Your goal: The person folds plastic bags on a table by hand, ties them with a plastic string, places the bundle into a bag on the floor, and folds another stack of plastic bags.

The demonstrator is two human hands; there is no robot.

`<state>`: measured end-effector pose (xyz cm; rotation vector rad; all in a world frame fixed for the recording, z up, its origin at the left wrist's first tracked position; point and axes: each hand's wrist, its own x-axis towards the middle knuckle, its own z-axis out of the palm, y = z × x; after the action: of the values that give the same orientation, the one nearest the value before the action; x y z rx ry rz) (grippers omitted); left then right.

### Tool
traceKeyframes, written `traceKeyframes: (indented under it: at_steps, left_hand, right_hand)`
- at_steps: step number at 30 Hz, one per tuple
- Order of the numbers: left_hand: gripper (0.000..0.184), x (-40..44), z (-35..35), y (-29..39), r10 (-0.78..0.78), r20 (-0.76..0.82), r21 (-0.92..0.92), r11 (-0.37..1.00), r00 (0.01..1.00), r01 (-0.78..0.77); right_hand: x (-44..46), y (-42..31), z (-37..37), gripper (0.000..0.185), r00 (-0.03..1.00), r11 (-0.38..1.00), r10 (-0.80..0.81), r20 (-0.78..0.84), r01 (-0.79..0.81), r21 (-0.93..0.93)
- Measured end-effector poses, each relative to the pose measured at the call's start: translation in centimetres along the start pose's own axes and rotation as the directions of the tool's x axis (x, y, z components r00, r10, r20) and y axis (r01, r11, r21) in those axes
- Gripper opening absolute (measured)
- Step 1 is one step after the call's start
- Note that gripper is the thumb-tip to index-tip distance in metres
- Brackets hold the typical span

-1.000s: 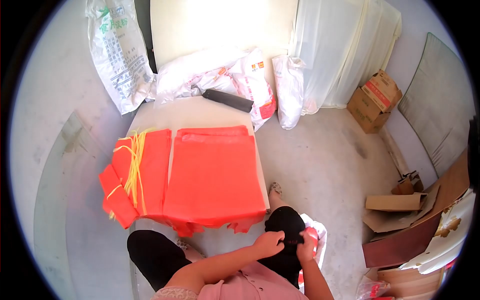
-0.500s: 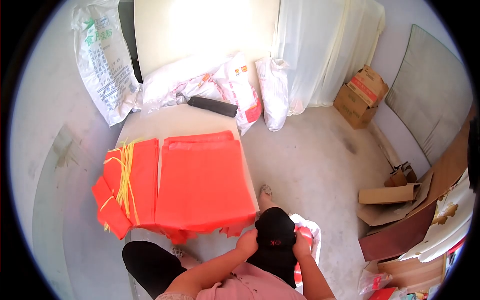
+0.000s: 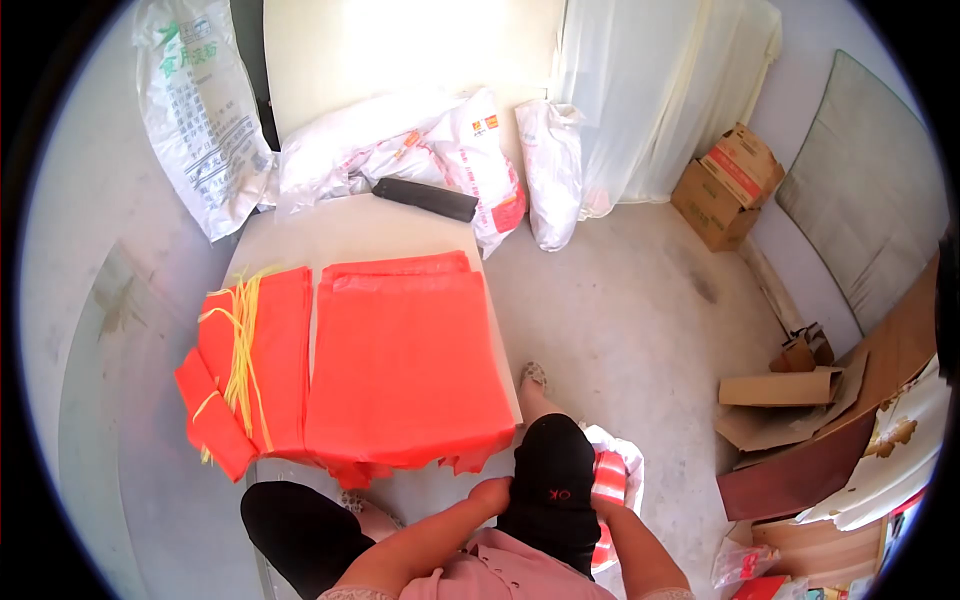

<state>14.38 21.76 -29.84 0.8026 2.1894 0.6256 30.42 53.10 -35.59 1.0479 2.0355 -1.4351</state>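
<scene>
"Black trouser leg (image 3: 548, 520), lower centre of the frame: is that what the hands are on?"

"Looks so. It lies between them, the left hand (image 3: 490, 497) against its left side and the right hand (image 3: 600, 507) against its right. Red "OK" lettering (image 3: 560, 495) faces up between the two."

"Is either grip closed on the cloth?"

"I can't tell. The left one seems curled, but its fingertips are out of sight, and the right one's fingers are hidden beside the leg."

"Why a hand on each side?"

"My guess is that it would steady the cloth and draw it flat over the thigh."

"And the red fabric sheets (image 3: 405, 365)?"

"Left of centre, on the tabletop (image 3: 335, 228), their near edge hanging over. They're stacked flat, presumably so they stay aligned. The left hand shows near that overhang without visibly holding any."

"What about the yellow cords (image 3: 243, 345)?"

"They lie along the left-hand stack, probably gathered there to avoid tangling. One strand crosses the narrow red bundle (image 3: 215, 425) at the tabletop's lower left, perhaps as a tie."
</scene>
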Motion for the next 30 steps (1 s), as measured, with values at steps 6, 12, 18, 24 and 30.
traceKeyframes:
  at_steps: [6,12,18,24,30]
  left_hand:
    - [0.036,-2.4,0.5,1.1,-0.048,-0.013,-0.057,0.997,0.999,0.047]
    - [0.038,-4.3,-0.3,1.3,-0.025,-0.018,0.018,1.000,1.000,0.025]
    - [0.035,-5.1,-1.3,2.0,-0.094,-0.080,-0.012,0.996,0.992,0.094]
    - [0.030,-3.9,0.0,0.1,-0.094,0.017,0.038,0.995,0.995,0.093]
    - [0.028,-5.2,-0.3,0.4,-0.079,0.144,0.202,0.978,0.986,0.049]
  right_hand:
    - [-0.9,3.8,0.7,0.036,0.992,0.992,0.124,0.020,-0.123,-0.029]
    - [-3.9,0.2,2.6,0.038,0.983,0.837,-0.182,-0.029,0.170,0.520]
    - [1.3,4.3,3.2,0.039,0.949,0.939,-0.315,0.003,0.311,0.144]
    - [0.3,1.6,2.5,0.048,0.996,0.963,0.049,0.074,-0.067,0.261]
    - [-1.5,1.6,0.7,0.045,0.977,0.986,0.035,0.213,0.002,-0.168]
